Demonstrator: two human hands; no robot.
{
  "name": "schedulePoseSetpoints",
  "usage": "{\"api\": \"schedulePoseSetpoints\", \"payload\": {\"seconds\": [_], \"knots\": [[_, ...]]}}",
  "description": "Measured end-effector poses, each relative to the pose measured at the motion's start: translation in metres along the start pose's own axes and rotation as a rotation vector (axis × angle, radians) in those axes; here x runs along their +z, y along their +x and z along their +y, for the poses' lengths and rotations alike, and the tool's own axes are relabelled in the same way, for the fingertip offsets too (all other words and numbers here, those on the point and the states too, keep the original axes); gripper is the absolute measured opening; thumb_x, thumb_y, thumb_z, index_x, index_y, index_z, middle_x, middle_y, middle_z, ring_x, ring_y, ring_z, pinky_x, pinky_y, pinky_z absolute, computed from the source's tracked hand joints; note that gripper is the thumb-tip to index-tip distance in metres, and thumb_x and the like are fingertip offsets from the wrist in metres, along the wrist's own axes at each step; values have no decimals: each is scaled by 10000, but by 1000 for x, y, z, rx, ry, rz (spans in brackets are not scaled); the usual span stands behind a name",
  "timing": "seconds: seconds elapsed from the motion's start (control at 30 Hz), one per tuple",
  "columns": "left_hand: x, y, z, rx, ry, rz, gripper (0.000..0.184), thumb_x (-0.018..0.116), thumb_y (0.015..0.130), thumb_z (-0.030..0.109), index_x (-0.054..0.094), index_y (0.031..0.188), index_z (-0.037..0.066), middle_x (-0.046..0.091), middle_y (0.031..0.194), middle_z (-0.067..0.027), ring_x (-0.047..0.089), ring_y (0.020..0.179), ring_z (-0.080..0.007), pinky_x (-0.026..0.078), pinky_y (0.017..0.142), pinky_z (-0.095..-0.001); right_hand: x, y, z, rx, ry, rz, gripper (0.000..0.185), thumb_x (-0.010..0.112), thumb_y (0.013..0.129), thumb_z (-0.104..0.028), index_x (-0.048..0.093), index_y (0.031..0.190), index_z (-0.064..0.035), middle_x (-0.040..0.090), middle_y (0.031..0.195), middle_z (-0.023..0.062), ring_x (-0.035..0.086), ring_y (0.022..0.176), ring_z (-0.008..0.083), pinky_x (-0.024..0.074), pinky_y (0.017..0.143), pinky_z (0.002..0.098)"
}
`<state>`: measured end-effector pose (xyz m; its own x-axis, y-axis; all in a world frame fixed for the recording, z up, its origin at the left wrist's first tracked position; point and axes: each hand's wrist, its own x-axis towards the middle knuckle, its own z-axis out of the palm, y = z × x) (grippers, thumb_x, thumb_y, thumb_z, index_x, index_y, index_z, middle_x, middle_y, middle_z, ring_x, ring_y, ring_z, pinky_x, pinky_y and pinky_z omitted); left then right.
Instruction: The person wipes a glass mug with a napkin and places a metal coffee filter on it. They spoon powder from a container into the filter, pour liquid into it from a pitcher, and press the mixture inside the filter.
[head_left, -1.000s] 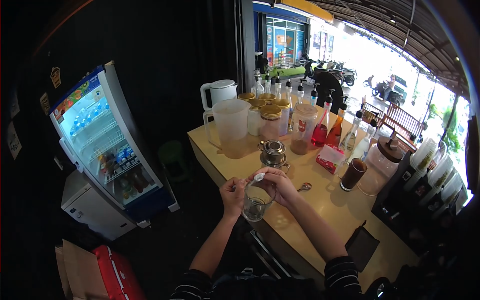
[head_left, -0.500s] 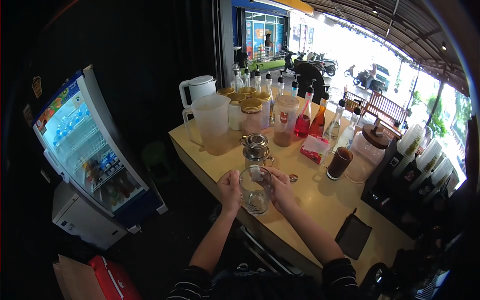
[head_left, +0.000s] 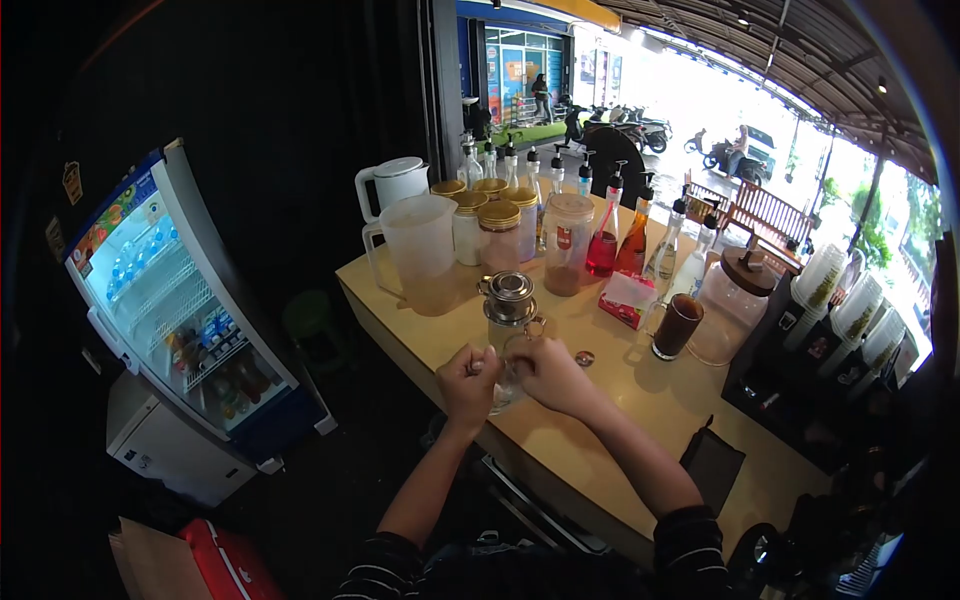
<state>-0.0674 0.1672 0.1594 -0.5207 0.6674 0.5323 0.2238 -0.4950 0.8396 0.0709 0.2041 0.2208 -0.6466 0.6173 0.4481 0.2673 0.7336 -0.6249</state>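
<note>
A clear glass mug (head_left: 508, 390) is between my hands at the counter's near edge, mostly covered by them. My left hand (head_left: 468, 385) is closed at its left side, thumb up and fingers curled. My right hand (head_left: 555, 375) is closed against its right side, back of the hand toward me; its fingertips are hidden. The white piece seen in the mug earlier is not clearly visible. Just beyond stands a metal drip filter (head_left: 512, 290) on a glass. A small round item (head_left: 585, 358) lies to the right of my right hand.
On the counter (head_left: 620, 440) stand a plastic pitcher (head_left: 420, 250), gold-lidded jars (head_left: 500, 235), syrup pump bottles (head_left: 603, 245), a red tissue pack (head_left: 628, 298), a mug of dark drink (head_left: 678, 327) and a dark pouch (head_left: 712, 465). A drinks fridge (head_left: 195, 300) is at left.
My hands have turned inward and closed over the glass mug, hiding more of it. The white piece that showed in the mug has dropped from clear view. My head view has shifted slightly.
</note>
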Motion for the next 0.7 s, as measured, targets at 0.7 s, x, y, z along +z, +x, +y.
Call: {"api": "schedulePoseSetpoints", "payload": {"seconds": [0.7], "knots": [[-14,13,-26,-221,-122,-116,354,524,953,207,462,621,99,363,536,106,283,467,15,205,421,-208,-9,-2,-9,-243,-91,307,299,528,808,52,611,1092,14,652,1041,127,638,1020,264,522,813,385]]}}
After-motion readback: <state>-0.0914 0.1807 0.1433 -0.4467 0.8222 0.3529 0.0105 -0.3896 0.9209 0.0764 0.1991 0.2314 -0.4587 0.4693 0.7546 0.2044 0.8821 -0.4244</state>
